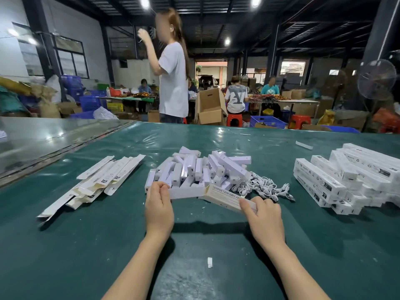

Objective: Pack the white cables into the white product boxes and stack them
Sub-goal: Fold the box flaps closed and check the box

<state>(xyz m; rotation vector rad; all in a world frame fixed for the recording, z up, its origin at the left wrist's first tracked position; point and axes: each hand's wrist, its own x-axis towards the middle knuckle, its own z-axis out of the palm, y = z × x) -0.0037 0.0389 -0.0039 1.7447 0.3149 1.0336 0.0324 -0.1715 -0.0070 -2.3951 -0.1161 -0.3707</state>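
Green-sheeted worktop (86, 245) in a warehouse hall carries all items. One long white cardboard product box (225, 198) is held just above it, front centre, between two hands. The left grip (159, 204) pinches the plain left end. The right grip (263, 215) clasps the printed right end, fingers curled over the top edge.

Handling, as judged: the box is thin card, light and easily creased. Hold it at the ends and do not squeeze mid-span. The tangled white cables (264, 187) lie just behind the right grip. They are soft, limp and likely to snag, so draw one out by its plug.

Counts:
- Box in hand: one.
- Cable tangle: one; single cables cannot be counted.
- Heap of short white boxes (194, 169), behind: more than twenty visible.
- Flat white box blanks (104, 180), left: about a dozen, overlapping.
- Stack of packed boxes (337, 180), right: several layers; total partly hidden.
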